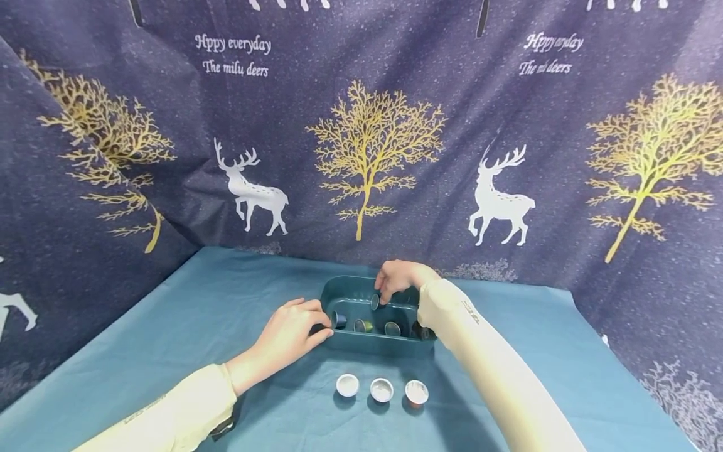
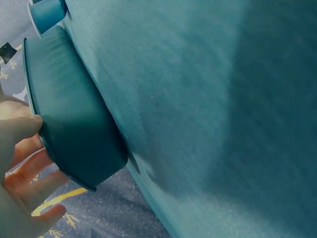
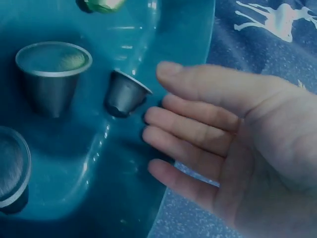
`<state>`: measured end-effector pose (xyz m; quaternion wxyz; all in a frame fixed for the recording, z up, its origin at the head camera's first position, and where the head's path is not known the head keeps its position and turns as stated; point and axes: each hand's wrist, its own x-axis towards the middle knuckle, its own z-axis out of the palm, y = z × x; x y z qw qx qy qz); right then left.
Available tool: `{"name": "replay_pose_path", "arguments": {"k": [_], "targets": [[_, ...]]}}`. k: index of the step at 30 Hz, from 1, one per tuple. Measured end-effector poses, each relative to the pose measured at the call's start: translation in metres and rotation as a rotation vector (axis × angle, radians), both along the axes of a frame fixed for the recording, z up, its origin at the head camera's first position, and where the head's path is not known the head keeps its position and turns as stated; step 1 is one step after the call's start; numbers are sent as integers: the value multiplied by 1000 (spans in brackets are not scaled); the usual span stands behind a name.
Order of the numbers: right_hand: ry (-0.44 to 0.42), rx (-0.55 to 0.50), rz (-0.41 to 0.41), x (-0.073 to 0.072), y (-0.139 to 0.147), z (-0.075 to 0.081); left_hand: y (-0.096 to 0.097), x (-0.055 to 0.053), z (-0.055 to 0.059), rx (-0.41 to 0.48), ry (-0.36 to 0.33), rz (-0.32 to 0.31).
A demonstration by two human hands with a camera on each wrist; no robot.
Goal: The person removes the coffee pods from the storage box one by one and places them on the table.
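Observation:
My left hand [image 1: 296, 326] grips the near left corner of a dark teal plastic bin [image 1: 378, 344], thumb at its rim in the left wrist view. Reaching into the bin from the right, my right hand [image 1: 398, 276] has its fingers loosely extended. Close by its fingertips is a small grey coffee capsule [image 3: 126, 94], with a gap from the thumb in the right wrist view. Other capsules lie in the bin: a blue one [image 1: 339, 319], a green one [image 1: 363, 326], a dark one [image 1: 392, 329], and one partly hidden beside the right sleeve.
Three pale-topped capsules stand in a row before the bin: a left one [image 1: 347, 385], a middle one [image 1: 381, 390] and a reddish right one [image 1: 417, 392]. A teal cloth [image 1: 254, 276] covers the table. Behind hangs a dark curtain [image 1: 395, 56] with deer and trees.

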<state>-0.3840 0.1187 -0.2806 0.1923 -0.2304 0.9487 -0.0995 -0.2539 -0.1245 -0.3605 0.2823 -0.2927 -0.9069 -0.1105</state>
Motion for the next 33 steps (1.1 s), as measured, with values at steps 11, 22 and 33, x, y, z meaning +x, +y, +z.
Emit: {"name": "replay_pose_path", "arguments": {"k": [11, 22, 33], "targets": [[123, 79, -2, -2, -12, -11, -1, 0, 0, 1, 13, 15], [146, 209, 48, 1, -20, -14, -1, 0, -4, 1, 36, 14], [127, 330, 87, 2, -21, -20, 0, 0, -1, -2, 27, 4]]}}
